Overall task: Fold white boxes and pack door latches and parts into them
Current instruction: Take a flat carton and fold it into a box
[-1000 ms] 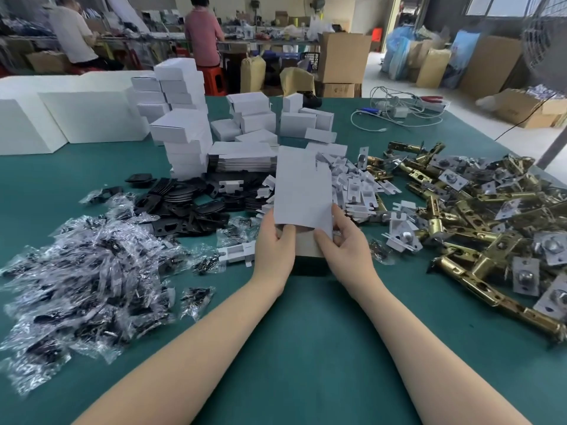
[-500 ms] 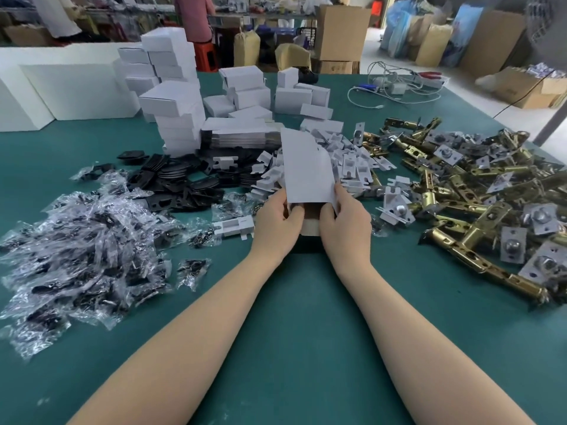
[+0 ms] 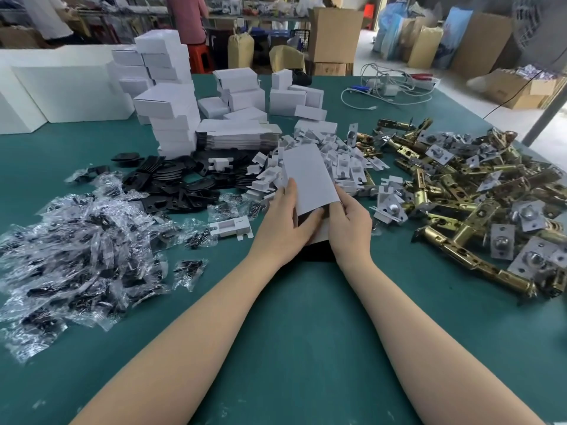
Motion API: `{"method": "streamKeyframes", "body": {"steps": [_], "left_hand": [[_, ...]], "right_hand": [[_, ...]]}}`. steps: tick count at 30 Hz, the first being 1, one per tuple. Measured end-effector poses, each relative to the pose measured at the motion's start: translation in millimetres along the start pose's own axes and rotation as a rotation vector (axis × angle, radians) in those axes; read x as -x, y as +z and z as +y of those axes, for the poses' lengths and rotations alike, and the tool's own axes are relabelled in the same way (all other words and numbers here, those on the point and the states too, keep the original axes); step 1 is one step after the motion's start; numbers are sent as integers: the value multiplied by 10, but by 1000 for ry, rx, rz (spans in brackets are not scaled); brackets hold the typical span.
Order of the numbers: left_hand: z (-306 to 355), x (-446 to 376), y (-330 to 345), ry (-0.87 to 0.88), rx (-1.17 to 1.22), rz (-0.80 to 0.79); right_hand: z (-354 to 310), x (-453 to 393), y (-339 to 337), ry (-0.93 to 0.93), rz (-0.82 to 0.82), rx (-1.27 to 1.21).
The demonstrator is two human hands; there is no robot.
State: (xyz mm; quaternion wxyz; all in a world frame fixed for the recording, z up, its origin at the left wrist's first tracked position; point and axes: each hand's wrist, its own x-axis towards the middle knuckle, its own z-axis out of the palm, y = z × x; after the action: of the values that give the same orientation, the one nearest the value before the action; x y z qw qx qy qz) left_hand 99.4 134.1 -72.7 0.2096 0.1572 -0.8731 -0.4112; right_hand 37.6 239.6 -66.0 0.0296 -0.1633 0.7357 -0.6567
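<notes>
I see both hands meeting at the middle of the green table (image 3: 306,348), working one white box (image 3: 308,179) that is only partly folded. Its long flat panel stands up and leans away from me, over the heap of small white card inserts (image 3: 343,162) behind it. My left hand (image 3: 287,223) grips the box from the left, fingers curled up against the panel's left edge and the thumb lying across the lower front. My right hand (image 3: 348,223) holds the right lower corner, fingers bent round it and tucked under the panel. The bottom of the box sits on the table between the two wrists, with a dark shadow under it; I cannot tell how far the lower flaps are closed.

To the right lies a broad pile of brass door latches (image 3: 460,210) with silver faceplates, spreading toward the table's right edge. To the left is a big drift of clear plastic bags (image 3: 76,250) holding small dark parts, and beyond it a scatter of black plates (image 3: 171,182). One loose white insert (image 3: 230,229) lies just left of my left hand. Behind the black plates a stack of flat unfolded boxes (image 3: 236,138) lies beside a tall column of finished white boxes (image 3: 168,118), with more folded ones further back. White cables (image 3: 386,90) sprawl at the far right end of the table. Past the table stand brown cartons (image 3: 334,33) and two people at a bench, seen only in part
</notes>
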Motion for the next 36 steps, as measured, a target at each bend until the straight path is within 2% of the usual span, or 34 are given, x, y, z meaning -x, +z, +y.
{"method": "streamKeyframes", "body": {"steps": [3, 7, 10, 13, 14, 15, 18, 20, 24, 29, 33, 36], "left_hand": [[-7, 10, -46, -53, 168, 97], [-80, -30, -148, -105, 569, 211], [-125, -39, -204, -172, 836, 220], [-134, -51, -240, -205, 928, 227], [-143, -57, -251, -202, 934, 213], [-147, -51, -267, -192, 931, 183], [-145, -22, -272, -174, 859, 46], [-114, 3, -245, -167, 800, 8], [-50, 29, -214, -276, 796, 132], [-58, 33, -257, -79, 445, 143], [-26, 45, -171, -64, 329, 208], [-24, 33, -165, -62, 287, 257]], "right_hand": [[16, -16, -12, -13, -47, -21], [-5, -12, 3, -14, -162, -105], [15, -46, -45, -17, -330, -107], [4, -92, -144, 36, -592, -219], [-12, -94, -161, 66, -634, -269], [-26, -94, -169, 113, -607, -305], [-43, -96, -161, 240, -325, -271], [-5, -121, -154, 172, -225, -128], [3, -110, -130, 37, -189, 16], [-13, -58, -96, -21, -144, 108], [-36, -62, -67, -95, -87, 243], [-43, -51, -49, -90, -82, 227]]}}
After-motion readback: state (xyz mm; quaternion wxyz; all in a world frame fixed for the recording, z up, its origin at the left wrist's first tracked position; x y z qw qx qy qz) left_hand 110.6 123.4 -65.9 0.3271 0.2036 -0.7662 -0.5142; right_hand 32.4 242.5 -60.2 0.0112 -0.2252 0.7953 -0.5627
